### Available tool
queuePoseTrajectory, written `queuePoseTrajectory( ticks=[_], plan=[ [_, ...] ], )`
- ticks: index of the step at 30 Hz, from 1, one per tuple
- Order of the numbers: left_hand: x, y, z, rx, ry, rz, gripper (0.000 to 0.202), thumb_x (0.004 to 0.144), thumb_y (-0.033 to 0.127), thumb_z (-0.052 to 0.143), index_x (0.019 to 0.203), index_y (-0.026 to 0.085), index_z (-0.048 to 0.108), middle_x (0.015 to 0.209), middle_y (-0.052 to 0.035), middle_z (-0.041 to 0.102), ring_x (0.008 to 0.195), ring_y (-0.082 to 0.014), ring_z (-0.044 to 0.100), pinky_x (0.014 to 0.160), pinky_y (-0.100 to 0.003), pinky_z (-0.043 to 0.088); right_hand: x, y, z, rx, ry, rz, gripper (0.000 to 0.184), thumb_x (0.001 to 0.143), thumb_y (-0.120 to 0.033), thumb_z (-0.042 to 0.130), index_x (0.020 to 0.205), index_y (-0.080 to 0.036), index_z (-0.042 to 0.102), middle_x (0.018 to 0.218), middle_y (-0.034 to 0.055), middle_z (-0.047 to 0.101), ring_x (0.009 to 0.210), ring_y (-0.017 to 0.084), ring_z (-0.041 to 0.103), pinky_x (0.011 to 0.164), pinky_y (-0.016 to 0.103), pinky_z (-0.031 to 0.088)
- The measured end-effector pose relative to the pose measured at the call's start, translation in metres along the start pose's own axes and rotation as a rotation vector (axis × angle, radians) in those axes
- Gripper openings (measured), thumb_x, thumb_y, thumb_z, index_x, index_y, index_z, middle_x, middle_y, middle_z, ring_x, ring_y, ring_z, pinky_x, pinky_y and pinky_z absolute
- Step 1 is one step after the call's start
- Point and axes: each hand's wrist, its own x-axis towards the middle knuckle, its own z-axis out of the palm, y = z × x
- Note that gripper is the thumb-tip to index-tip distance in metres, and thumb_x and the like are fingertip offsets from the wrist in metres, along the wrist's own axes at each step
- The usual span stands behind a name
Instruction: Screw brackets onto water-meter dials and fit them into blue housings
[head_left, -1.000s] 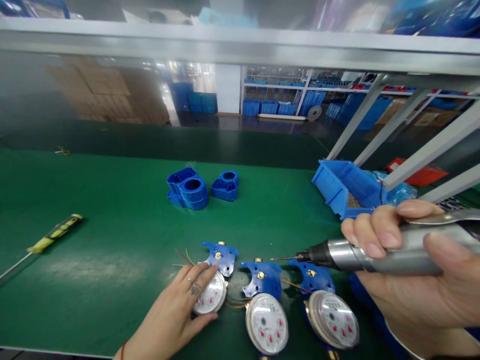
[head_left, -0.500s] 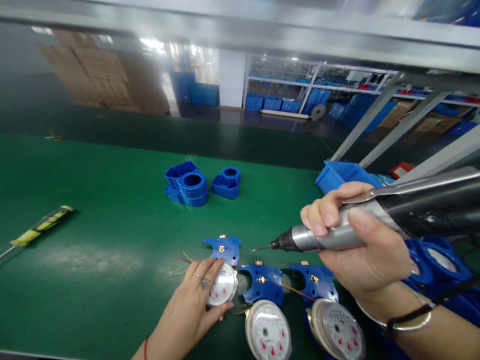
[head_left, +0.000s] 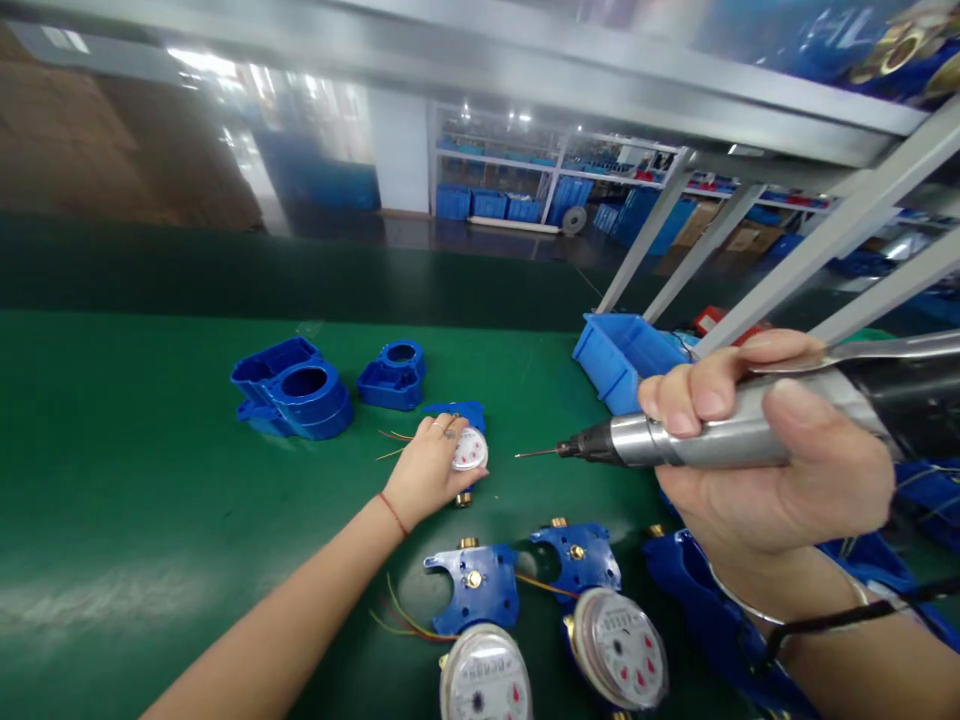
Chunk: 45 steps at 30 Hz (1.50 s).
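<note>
My left hand (head_left: 427, 470) reaches forward over the green mat and grips a water meter unit (head_left: 469, 448) with a white dial and blue bracket, its thin wires trailing to the left. My right hand (head_left: 772, 455) is wrapped round a silver electric screwdriver (head_left: 675, 440), held level with its thin bit pointing left toward that meter, a short gap away. Two more meter units (head_left: 484, 680) (head_left: 619, 650) with blue brackets lie near the front edge, below the driver.
Two blue plastic housings (head_left: 296, 390) (head_left: 394, 372) sit on the green mat (head_left: 135, 480) to the left of the held meter. A blue parts bin (head_left: 619, 355) stands at the right, by slanted metal frame legs. More blue parts lie under my right wrist.
My left hand has pushed the leftmost meter forward, away from the other two. The view has shifted left and down. The screwdriver stays level in my right hand.
</note>
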Motion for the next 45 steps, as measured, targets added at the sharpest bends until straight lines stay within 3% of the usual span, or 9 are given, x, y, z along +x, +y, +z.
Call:
queuePoseTrajectory(
  ticks=[7,13,16,19,24,27,32,35,45],
  plan=[
    [-0.001,0.054,0.017,-0.053,-0.08,0.02,0.059,0.067,0.041,0.079,0.11,0.008,0.056,0.108,-0.0134,0.057,0.098,-0.0278,0.056,0.088,-0.042,0.05,0.001,0.008,-0.02,-0.012,-0.036,0.02,0.015,0.069,-0.016,0.065,0.082,-0.02,0.06,0.058,-0.0035,0.052,0.048,0.012,0.045,0.049,0.026,0.039],
    [-0.015,0.074,0.012,-0.065,-0.088,0.028,0.066,0.064,0.045,0.08,0.113,0.009,0.053,0.116,-0.0171,0.056,0.104,-0.0297,0.058,0.083,-0.042,0.054,0.001,0.02,-0.024,-0.014,-0.106,0.054,0.011,0.076,-0.021,0.067,0.084,-0.018,0.06,0.06,-0.002,0.051,0.049,0.011,0.048,0.05,0.025,0.041],
    [-0.021,0.059,0.004,-0.091,0.055,0.052,0.071,0.078,0.058,0.062,0.127,0.009,0.045,0.125,-0.0183,0.053,0.11,-0.0309,0.055,0.085,-0.044,0.053,0.002,0.031,-0.027,-0.011,-0.177,0.05,0.01,0.081,-0.022,0.065,0.09,-0.019,0.061,0.063,-0.0013,0.052,0.052,0.011,0.05,0.052,0.025,0.042],
    [-0.017,0.023,0.009,-0.199,0.232,-0.103,0.053,0.092,0.049,0.043,0.126,0.009,0.048,0.12,-0.0162,0.055,0.112,-0.0276,0.053,0.095,-0.046,0.047,0.003,0.046,-0.031,-0.003,-0.206,0.051,0.012,0.084,-0.02,0.063,0.095,-0.019,0.061,0.066,-0.0003,0.052,0.055,0.012,0.051,0.052,0.025,0.043],
    [-0.006,-0.006,0.026,-0.318,0.231,-0.287,0.046,0.091,0.048,0.043,0.109,0.008,0.057,0.094,-0.0129,0.063,0.087,-0.0222,0.062,0.08,-0.041,0.054,0.008,0.068,-0.036,0.003,-0.199,0.04,0.013,0.085,-0.017,0.063,0.097,-0.018,0.062,0.068,0.0016,0.053,0.057,0.013,0.052,0.052,0.026,0.044],
    [-0.012,0.023,0.015,-0.293,0.241,-0.111,0.049,0.085,0.046,0.055,0.119,0.012,0.054,0.117,-0.0155,0.058,0.11,-0.0268,0.055,0.096,-0.047,0.047,0.012,0.072,-0.037,0.011,-0.196,0.054,0.012,0.085,-0.017,0.063,0.097,-0.017,0.062,0.067,0.002,0.052,0.056,0.013,0.052,0.052,0.027,0.044],
    [-0.025,0.071,-0.001,-0.206,0.016,0.196,0.063,0.062,0.035,0.082,0.116,0.011,0.06,0.121,-0.0167,0.061,0.11,-0.0319,0.059,0.091,-0.045,0.054,0.018,0.073,-0.039,-0.003,-0.184,0.059,0.011,0.084,-0.019,0.064,0.095,-0.017,0.064,0.065,0.002,0.052,0.055,0.013,0.051,0.052,0.027,0.043],
    [-0.023,0.068,0.001,-0.163,-0.012,0.257,0.046,0.071,0.016,0.074,0.115,0.009,0.062,0.124,-0.0159,0.06,0.113,-0.0287,0.059,0.095,-0.041,0.052,0.018,0.077,-0.039,0.018,-0.169,0.071,0.011,0.084,-0.019,0.065,0.094,-0.016,0.064,0.066,0.002,0.052,0.055,0.013,0.052,0.053,0.027,0.043],
    [-0.016,0.047,-0.001,-0.267,0.001,0.423,0.045,0.073,0.019,0.075,0.114,0.01,0.062,0.124,-0.0153,0.06,0.114,-0.0267,0.058,0.096,-0.038,0.05,0.014,0.104,-0.039,-0.005,-0.177,0.126,0.012,0.087,-0.018,0.062,0.098,-0.018,0.057,0.069,-0.0008,0.053,0.058,0.012,0.054,0.054,0.026,0.044]
  ],
)
